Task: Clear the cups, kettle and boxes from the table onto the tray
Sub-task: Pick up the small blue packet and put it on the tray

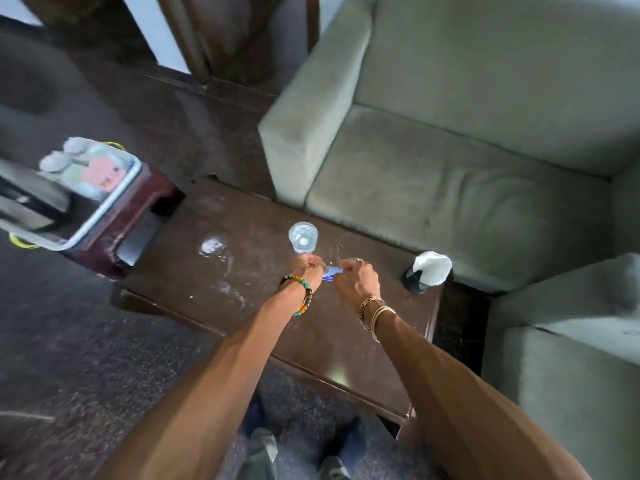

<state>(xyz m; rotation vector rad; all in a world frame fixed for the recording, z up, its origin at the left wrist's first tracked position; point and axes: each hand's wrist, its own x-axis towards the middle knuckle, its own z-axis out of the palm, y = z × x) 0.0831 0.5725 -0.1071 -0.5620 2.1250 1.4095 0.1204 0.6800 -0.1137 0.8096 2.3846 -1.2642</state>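
Box (pixel 331 274), barely visible between left hand (pixel 306 268) and right hand (pixel 358 280)

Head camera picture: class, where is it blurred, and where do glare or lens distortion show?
Head view: the white-rimmed tray at left is motion-smeared; a pale glare patch sits on the dark wooden table; the grey-green sofa edges bow from wide-angle distortion.

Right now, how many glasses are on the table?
2. One clear glass stands just beyond the left hand and right hand; a second, blurred glass sits left of it, nearer the tray. They may hide a small patch of table.
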